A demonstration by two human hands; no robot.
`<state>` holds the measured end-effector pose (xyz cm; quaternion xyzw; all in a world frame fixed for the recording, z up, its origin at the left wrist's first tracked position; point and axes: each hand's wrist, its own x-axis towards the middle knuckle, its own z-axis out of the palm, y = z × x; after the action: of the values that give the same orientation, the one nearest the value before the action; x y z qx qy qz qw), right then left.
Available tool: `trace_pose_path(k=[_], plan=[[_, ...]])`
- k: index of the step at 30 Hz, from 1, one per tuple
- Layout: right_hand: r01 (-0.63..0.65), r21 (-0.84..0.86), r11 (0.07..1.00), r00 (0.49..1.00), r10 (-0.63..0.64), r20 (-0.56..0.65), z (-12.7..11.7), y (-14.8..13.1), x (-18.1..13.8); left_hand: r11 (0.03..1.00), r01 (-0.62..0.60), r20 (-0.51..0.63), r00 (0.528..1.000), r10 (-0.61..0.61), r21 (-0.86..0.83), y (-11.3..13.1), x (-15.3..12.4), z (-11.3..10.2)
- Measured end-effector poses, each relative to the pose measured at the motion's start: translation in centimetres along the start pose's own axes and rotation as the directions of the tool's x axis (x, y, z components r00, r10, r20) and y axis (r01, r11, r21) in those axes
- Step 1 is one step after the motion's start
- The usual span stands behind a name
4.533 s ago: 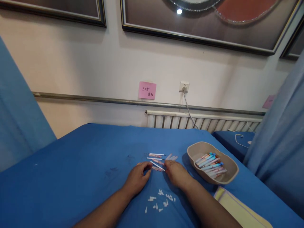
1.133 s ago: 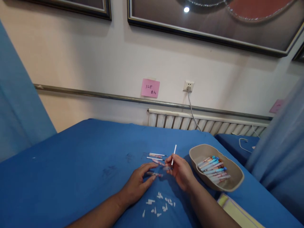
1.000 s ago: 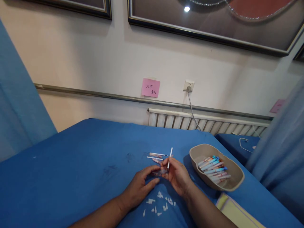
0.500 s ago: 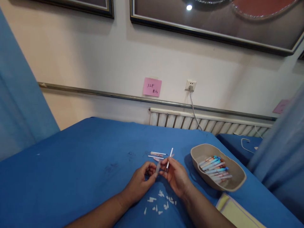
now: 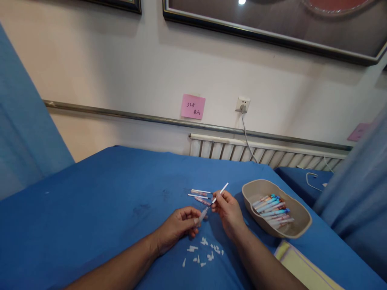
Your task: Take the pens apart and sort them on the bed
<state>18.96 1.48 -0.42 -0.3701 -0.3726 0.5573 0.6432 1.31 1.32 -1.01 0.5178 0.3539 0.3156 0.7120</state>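
Note:
My left hand (image 5: 180, 224) is closed on a clear pen barrel (image 5: 202, 214) that points up and to the right. My right hand (image 5: 227, 208) pinches a thin white refill (image 5: 220, 192) whose lower end meets the barrel's mouth. Both hands hover just above the blue tablecloth (image 5: 105, 209). Behind them lie a few loose pen parts (image 5: 200, 195), refills and pink patterned barrels. In front of my hands lie several small white caps (image 5: 202, 255).
A beige oval tray (image 5: 298, 228) with several finished blue and pink pens (image 5: 273, 209) stands to the right. A yellow cloth (image 5: 305, 269) lies at the front right. Blue curtains hang at both sides. A radiator (image 5: 260, 153) runs along the wall behind.
My left hand picked a barrel off the cloth and lifted it. My right hand raised a white refill, tilted it to the right and brought its end to the barrel.

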Motion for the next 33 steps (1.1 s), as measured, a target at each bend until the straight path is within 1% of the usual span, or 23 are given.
trace_pose_path(k=[5,10,14,17,24,28,31,33], plan=[[0.048,-0.047,0.998,0.998,-0.049,-0.024,0.0,-0.2,-0.1,1.000,0.012,-0.004,1.000,-0.012,-0.009,0.1,-0.1,0.0],[0.032,-0.037,0.999,0.999,-0.033,-0.040,0.0,-0.1,-0.2,1.000,0.013,0.022,1.000,-0.013,-0.013,0.2,-0.2,-0.1],[-0.005,-0.046,0.999,1.000,0.005,-0.008,0.1,0.4,-0.3,0.999,0.016,0.025,1.000,-0.015,-0.040,0.4,-0.3,0.0],[-0.025,-0.072,0.997,0.999,0.026,0.019,0.2,0.6,-0.5,0.997,0.041,0.027,0.999,-0.040,-0.071,0.6,-0.3,0.0],[-0.064,-0.076,0.995,0.997,0.067,0.048,0.0,0.8,-0.6,0.986,0.069,0.066,0.996,-0.060,-0.151,0.8,-0.5,-0.1],[-0.086,-0.072,0.994,0.990,0.093,0.106,-0.1,1.3,-0.7,0.979,0.081,0.075,0.995,-0.068,-0.187,1.0,-0.6,-0.1],[-0.082,-0.120,0.989,0.986,0.098,0.137,0.0,1.5,-0.8,0.975,0.093,0.098,0.992,-0.075,-0.199,1.0,-0.7,-0.1],[-0.064,-0.124,0.990,0.989,0.080,0.124,0.0,1.2,-0.8,0.972,0.095,0.105,0.992,-0.074,-0.213,0.9,-0.8,-0.1]])
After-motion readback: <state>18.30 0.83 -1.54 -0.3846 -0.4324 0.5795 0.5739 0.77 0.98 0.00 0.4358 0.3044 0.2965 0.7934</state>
